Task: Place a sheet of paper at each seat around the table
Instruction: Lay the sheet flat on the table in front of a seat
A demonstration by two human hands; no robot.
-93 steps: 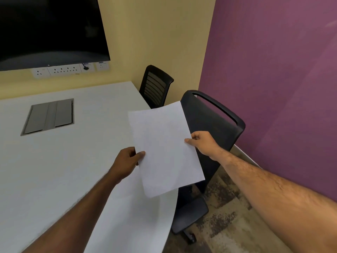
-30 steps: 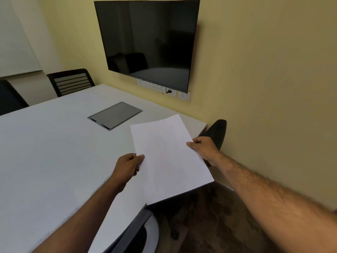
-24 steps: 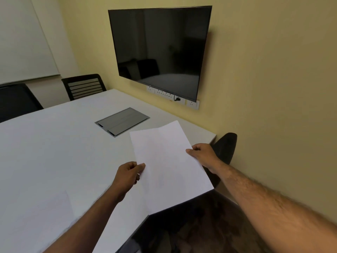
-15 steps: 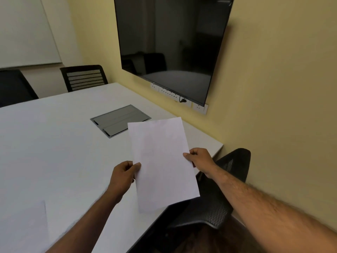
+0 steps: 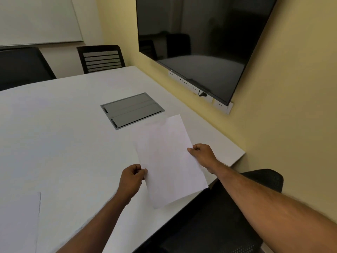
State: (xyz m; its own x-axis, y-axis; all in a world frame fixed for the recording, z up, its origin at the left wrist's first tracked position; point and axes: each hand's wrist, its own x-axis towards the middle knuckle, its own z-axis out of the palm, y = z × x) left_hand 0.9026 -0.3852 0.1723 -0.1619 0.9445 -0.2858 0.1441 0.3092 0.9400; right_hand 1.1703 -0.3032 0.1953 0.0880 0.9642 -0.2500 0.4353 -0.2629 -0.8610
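Item: 1 thin white paper sheet (image 5: 167,161), pinched at its side edges by left hand (image 5: 131,180) and right hand (image 5: 202,154), above white table (image 5: 63,134); risk: near corner overhangs table edge, so careless release may slide it onto black mesh chair (image 5: 228,207)

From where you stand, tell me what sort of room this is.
Most likely a small office meeting room. A large white table has a grey cable hatch set into it, black office chairs stand around it, and a big dark wall screen hangs over a row of sockets. A whiteboard hangs on the far wall.
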